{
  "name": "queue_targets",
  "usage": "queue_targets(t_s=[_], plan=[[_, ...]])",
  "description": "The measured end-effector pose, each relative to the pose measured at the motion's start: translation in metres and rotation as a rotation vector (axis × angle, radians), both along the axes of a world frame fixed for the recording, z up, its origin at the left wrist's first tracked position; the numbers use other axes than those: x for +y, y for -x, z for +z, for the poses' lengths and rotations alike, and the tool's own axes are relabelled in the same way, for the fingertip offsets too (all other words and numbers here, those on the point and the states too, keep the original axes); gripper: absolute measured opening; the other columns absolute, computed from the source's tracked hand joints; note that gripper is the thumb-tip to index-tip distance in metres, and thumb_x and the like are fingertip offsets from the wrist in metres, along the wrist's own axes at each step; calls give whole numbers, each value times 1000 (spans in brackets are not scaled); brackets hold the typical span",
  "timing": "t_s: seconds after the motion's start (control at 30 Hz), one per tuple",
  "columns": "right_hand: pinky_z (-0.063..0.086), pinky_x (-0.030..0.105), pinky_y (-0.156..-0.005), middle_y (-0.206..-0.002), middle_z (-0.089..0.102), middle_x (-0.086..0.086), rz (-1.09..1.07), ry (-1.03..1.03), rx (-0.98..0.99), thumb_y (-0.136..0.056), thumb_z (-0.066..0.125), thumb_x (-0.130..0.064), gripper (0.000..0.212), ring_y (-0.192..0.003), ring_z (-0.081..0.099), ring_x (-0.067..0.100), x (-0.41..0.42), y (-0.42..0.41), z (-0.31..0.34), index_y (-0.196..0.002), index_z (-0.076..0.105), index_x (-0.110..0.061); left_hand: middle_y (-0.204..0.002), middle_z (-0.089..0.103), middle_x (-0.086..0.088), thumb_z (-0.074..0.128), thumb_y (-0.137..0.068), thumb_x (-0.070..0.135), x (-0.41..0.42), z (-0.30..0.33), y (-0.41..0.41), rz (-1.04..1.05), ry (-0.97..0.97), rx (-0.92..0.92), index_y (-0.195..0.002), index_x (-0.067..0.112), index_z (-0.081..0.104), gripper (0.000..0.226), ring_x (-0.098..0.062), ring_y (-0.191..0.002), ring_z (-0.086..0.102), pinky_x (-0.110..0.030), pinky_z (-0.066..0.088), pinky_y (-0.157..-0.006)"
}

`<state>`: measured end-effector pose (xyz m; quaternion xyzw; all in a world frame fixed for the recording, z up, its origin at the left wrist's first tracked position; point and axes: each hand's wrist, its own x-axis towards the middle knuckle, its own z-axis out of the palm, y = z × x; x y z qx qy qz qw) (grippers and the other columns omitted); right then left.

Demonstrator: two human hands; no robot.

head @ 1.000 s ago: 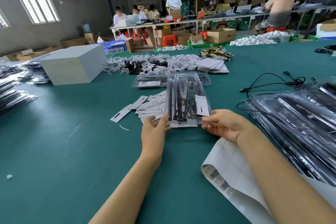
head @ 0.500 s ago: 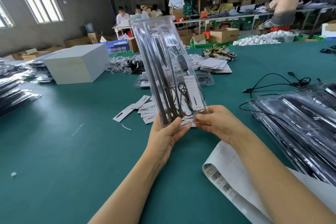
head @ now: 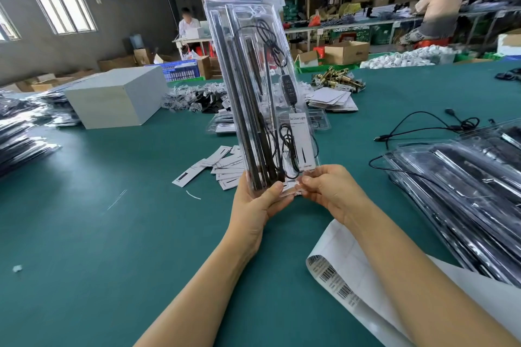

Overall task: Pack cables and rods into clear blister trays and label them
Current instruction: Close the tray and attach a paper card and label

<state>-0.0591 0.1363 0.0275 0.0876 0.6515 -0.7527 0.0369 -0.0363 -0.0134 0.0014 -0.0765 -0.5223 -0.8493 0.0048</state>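
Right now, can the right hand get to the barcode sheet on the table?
Probably not yet: the right hand and left hand both grip the upright blister pack. The barcode sheet lies uncovered just below the right forearm, so once freed, yes.

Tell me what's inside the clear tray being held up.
Inside the blister tray: long black rods, a coiled black cable with an inline controller, and a white card. Both hands cover the bottom edge.
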Motion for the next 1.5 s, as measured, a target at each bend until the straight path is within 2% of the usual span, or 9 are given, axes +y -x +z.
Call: queue_targets(t_s=[0.33, 0.8, 1.0, 1.1, 1.17, 1.23, 1.3, 1.37, 1.5], plan=[[52, 19, -51, -74, 66, 9, 3, 82, -10, -89, 52, 12, 14, -60, 65, 14, 2, -1, 2, -85, 59, 1, -112, 68, -15, 61, -87, -5, 0, 2, -1, -31, -39, -54, -121, 9, 51, 38, -31, -96, 69, -39, 58, -83], [43, 17, -46, -67, 71, 4, 99, -32, 74, -88, 59, 5, 12, -59, 67, 10, 19, -1, 10, -81, 58, -5, -108, 69, -18, 61, -82, -6, -1, 6, -1, -51, -74, -35, -127, -2, 46, 47, -28, -89, 69, -36, 57, -74], [42, 17, -48, -72, 72, 5, 245, -221, 110, -89, 61, 0, 12, -63, 67, 11, 42, -3, 21, -83, 54, -8, -119, 66, -13, 52, -93, 0, -8, 4, 10, 1, -356, -172, -127, 16, 43, 39, -25, -92, 68, -52, 57, -80], [48, 19, -52, -81, 74, 10, 348, -338, 124, -85, 67, -5, 11, -73, 69, 17, 53, -4, 29, -87, 56, -6, -109, 69, -10, 54, -88, -5, -10, 3, 10, -23, -380, -164, -124, 24, 41, 47, -23, -82, 71, -50, 58, -71], [54, 22, -56, -88, 74, 13, 371, -364, 105, -82, 72, -13, 23, -79, 72, 23, 59, -6, 34, -92, 55, -3, -110, 70, -10, 58, -83, -3, -9, 4, 8, -48, -360, -150, -125, 27, 41, 54, -24, -83, 71, -50, 58, -73], [57, 26, -62, -95, 72, 10, 362, -375, 116, -76, 75, -27, 39, -82, 72, 25, 60, -7, 36, -99, 54, -4, -111, 69, -11, 60, -80, 0, -7, 4, 7, -51, -352, -145, -124, 29, 41, 56, -25, -84, 71, -51, 58, -74], [56, 30, -71, -102, 69, 3, 305, -401, 184, -75, 74, -36, 40, -83, 72, 20, 59, -7, 37, -108, 56, -21, -113, 69, -10, 60, -81, 0, -6, 4, 7, -47, -340, -134, -124, 27, 41, 54, -25, -86, 71, -53, 57, -76], [56, 31, -77, -104, 67, -1, 208, -439, 289, -81, 73, -32, 29, -84, 69, 15, 53, -4, 39, -106, 58, -33, -114, 69, -10, 59, -83, -1, -7, 4, 7, -48, -324, -129, -129, 27, 38, 57, -25, -88, 71, -52, 57, -75], [54, 30, -68, -96, 68, -3, 74, -459, 390, -84, 72, -21, 17, -85, 67, 19, 43, 0, 39, -93, 64, -32, -117, 68, -12, 63, -80, 1, -7, 4, 5, -82, -244, -125, -131, 26, 37, 63, -28, -91, 70, -51, 57, -77]])
